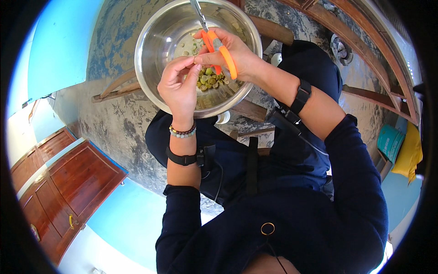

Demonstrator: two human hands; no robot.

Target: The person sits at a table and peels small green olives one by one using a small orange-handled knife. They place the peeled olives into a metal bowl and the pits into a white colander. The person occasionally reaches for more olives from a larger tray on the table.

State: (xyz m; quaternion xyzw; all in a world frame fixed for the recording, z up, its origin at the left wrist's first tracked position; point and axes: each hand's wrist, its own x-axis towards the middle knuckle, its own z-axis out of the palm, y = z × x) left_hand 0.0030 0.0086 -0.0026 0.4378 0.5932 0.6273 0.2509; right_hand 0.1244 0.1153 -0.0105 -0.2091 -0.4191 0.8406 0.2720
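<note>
Scissors with orange handles [228,61] hang on my right hand [236,54], their metal blades pointing away from me towards the far rim. My left hand [181,84] meets the right one at the fingertips, thumb and forefinger pinched around something small that I cannot make out. Both hands are over a large stainless-steel basin [147,82]. Inside it, small round green-brown pieces [208,80] lie in a pile on the near side, partly behind my right hand. Thin pale slices [186,53] are scattered farther back on the basin's bottom.
Wooden legs [251,109] stick out around the basin over the mottled floor [116,120]. A white round object [224,117] sits by its near rim. To the right are curved-looking wooden furniture [369,51], a teal bucket [390,142] and a yellow bag [409,154]. Wooden doors [78,181] stand left.
</note>
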